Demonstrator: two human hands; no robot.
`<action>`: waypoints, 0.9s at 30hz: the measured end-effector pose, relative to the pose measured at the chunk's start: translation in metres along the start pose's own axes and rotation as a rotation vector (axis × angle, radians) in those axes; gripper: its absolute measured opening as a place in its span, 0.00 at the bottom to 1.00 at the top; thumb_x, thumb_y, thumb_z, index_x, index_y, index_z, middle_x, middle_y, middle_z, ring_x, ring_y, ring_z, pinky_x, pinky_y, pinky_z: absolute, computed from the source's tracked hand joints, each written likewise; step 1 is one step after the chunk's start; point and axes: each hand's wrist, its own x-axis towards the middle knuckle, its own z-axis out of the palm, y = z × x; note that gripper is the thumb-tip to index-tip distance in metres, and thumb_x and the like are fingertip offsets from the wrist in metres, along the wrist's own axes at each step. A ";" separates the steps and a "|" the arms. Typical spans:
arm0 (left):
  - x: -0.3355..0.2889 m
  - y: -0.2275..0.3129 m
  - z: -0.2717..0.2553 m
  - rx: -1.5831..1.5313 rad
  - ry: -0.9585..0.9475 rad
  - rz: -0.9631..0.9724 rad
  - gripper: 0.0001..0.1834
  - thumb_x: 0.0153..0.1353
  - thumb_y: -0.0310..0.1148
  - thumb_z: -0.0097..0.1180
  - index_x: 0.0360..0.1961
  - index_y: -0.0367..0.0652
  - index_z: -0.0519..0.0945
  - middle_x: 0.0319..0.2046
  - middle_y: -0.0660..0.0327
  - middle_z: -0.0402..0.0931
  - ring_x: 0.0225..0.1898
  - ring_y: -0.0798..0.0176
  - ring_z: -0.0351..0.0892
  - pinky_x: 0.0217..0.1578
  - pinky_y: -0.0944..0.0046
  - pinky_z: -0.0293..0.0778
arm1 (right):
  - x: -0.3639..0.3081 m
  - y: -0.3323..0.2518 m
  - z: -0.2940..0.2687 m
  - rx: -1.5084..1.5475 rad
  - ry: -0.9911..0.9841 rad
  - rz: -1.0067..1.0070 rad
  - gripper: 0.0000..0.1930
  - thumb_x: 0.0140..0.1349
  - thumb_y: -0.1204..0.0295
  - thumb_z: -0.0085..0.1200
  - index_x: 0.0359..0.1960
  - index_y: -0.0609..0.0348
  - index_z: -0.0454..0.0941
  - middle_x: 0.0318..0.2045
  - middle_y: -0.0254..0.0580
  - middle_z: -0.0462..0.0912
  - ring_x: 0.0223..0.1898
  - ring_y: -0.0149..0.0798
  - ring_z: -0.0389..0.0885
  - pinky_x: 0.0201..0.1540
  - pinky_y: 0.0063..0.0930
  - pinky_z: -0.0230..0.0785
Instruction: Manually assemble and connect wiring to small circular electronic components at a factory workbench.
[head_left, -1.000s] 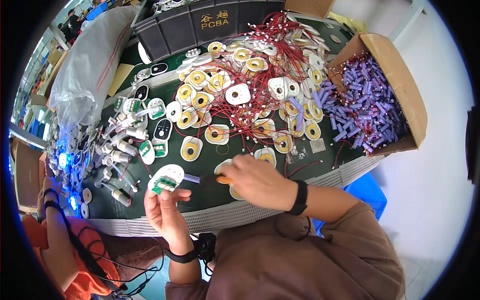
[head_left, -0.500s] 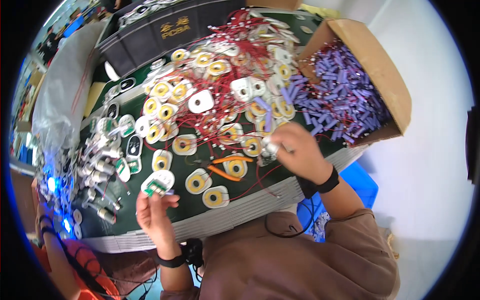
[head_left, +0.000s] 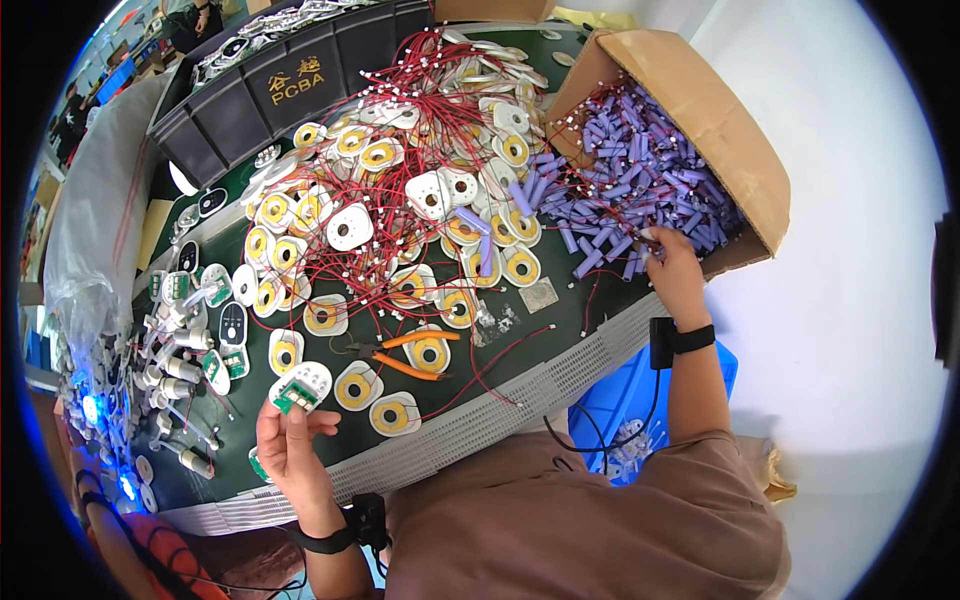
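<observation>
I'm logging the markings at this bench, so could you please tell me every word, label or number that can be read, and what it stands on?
Black crate: yellow lettering, two lines, readable, but I won't copy printed words.
Purple cylinders: any print is too small to read.
Green circuit board in the left hand: any print too small.

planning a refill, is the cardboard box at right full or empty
Not empty: the cardboard box holds a heap of purple cylindrical battery cells, some lying outside.
</observation>
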 end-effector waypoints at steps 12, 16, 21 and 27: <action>0.004 -0.002 0.005 -0.009 -0.054 -0.031 0.14 0.64 0.31 0.50 0.47 0.33 0.72 0.35 0.56 0.79 0.25 0.68 0.79 0.25 0.72 0.72 | 0.011 0.023 0.002 -0.239 -0.074 -0.246 0.08 0.44 0.75 0.58 0.29 0.55 0.82 0.27 0.40 0.76 0.37 0.45 0.75 0.39 0.37 0.69; 0.002 0.000 0.000 -0.035 -0.030 -0.048 0.13 0.64 0.30 0.49 0.47 0.34 0.72 0.35 0.56 0.79 0.25 0.67 0.79 0.24 0.73 0.73 | 0.024 -0.028 -0.017 0.099 0.170 -0.110 0.06 0.52 0.75 0.56 0.31 0.54 0.84 0.37 0.38 0.80 0.37 0.39 0.78 0.40 0.28 0.69; 0.009 -0.007 0.014 -0.149 -0.120 -0.088 0.14 0.63 0.25 0.48 0.50 0.35 0.70 0.37 0.54 0.79 0.32 0.65 0.81 0.30 0.71 0.75 | 0.034 -0.098 0.000 1.110 -0.240 -0.190 0.18 0.63 0.79 0.42 0.54 0.67 0.68 0.47 0.48 0.77 0.52 0.39 0.74 0.56 0.29 0.64; 0.021 0.004 0.032 -0.176 -0.261 -0.172 0.11 0.63 0.20 0.45 0.47 0.36 0.70 0.41 0.56 0.77 0.37 0.64 0.80 0.34 0.71 0.76 | 0.025 -0.182 0.056 1.281 -0.394 -0.245 0.11 0.59 0.82 0.48 0.44 0.65 0.73 0.40 0.42 0.81 0.43 0.35 0.79 0.47 0.27 0.70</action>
